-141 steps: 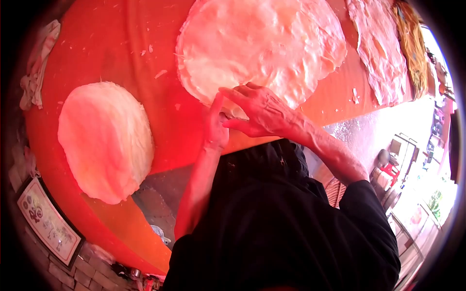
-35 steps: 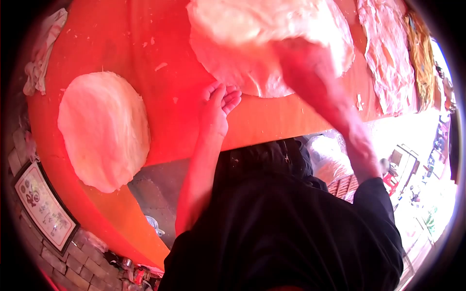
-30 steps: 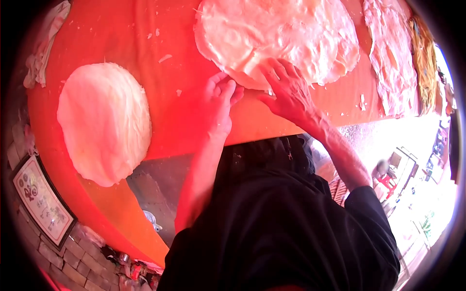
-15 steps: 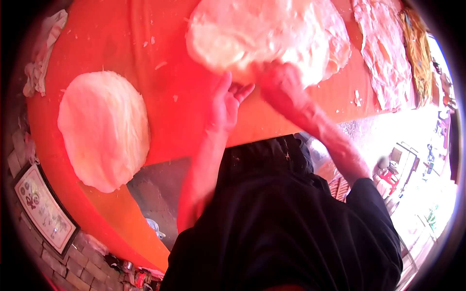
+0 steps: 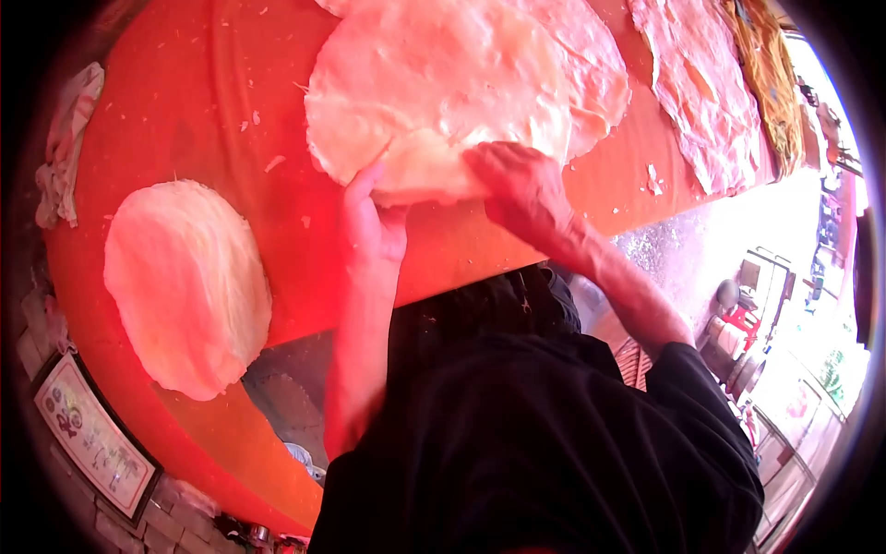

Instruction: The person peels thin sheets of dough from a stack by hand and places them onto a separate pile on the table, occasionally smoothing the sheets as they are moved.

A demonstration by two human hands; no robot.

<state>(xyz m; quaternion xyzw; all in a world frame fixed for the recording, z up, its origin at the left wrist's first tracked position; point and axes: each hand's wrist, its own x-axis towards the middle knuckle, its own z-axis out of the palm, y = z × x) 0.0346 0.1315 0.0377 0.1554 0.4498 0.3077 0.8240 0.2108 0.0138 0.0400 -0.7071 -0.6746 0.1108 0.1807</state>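
A large thin pale sheet (image 5: 434, 83), like flattened dough, lies on the orange-red table surface (image 5: 277, 231). My left hand (image 5: 374, 217) grips its near edge, thumb on top and the other fingers beneath. My right hand (image 5: 521, 185) is at the same edge, a little to the right, its curled fingers pressed on the sheet; their tips are hidden. Behind and to the right, another thin sheet (image 5: 595, 78) partly shows under or beside the large one. A separate oval sheet (image 5: 189, 286) rests at the left.
Toward the right end of the table lie a crumpled pale sheet (image 5: 706, 102) and a yellow-brown patterned cloth (image 5: 771, 83). A whitish cloth (image 5: 69, 148) hangs at the far left edge. Small scraps dot the surface. A framed picture (image 5: 97, 439) is at the lower left.
My left hand has moved from open beside the sheet to gripping its near edge. That edge now extends closer to me between both hands. The whole view has shifted slightly.
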